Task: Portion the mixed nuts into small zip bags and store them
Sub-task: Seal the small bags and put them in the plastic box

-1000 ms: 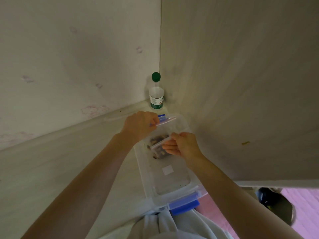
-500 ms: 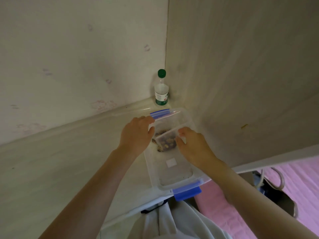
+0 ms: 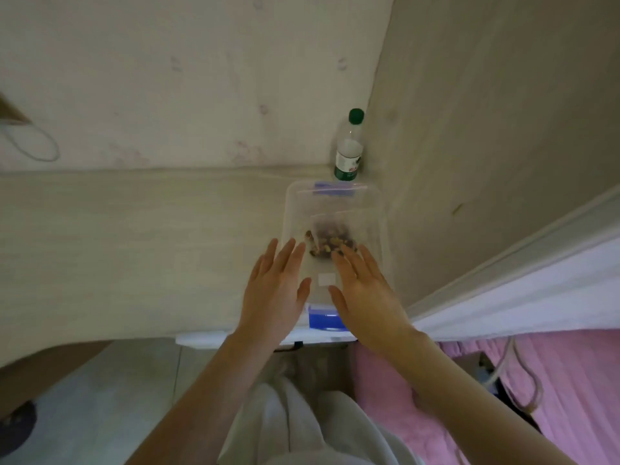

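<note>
Two hands — left (image 3: 273,290), right (image 3: 364,290) — fingers spread flat above a clear storage box (image 3: 295,209) holding a zip bag of mixed nuts (image 3: 330,241).

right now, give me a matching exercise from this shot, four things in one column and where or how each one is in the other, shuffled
Things:
1. bottle
2. bag of nuts
3. pink fabric
4. left hand

Places or states:
a. lying inside the clear box
b. open, fingers straight, by the box's left side
c. upright in the corner behind the box
d. at lower right, off the tabletop

Pairs: 1-c, 2-a, 3-d, 4-b
</note>
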